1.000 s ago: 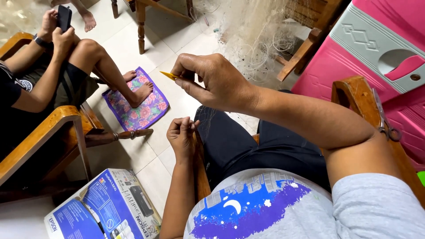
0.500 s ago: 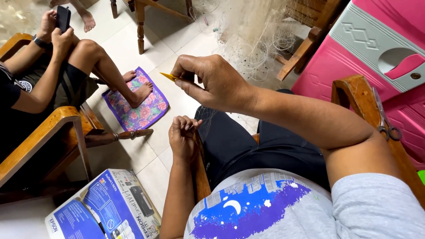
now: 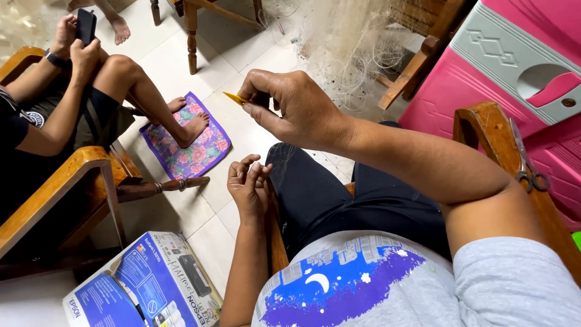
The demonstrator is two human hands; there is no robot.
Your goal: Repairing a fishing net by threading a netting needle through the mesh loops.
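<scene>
Right hand [image 3: 299, 109], raised mid-scene, pinches a small yellow plastic netting needle [image 3: 235, 97]. Left hand [image 3: 247, 184], nearer, curls loosely; held thread not discernible. I judge the fine pale fishing net [image 3: 351, 54] beyond could snag the needle.

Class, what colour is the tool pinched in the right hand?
Yellow tool, right hand; head view.

white tiled floor [image 3: 242, 60], wooden chairs [image 3: 66, 181]

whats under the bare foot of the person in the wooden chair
A floral mat with a purple edge lies on the tiled floor, and the foot rests on its upper part. The pattern directly under the foot is covered.
</scene>
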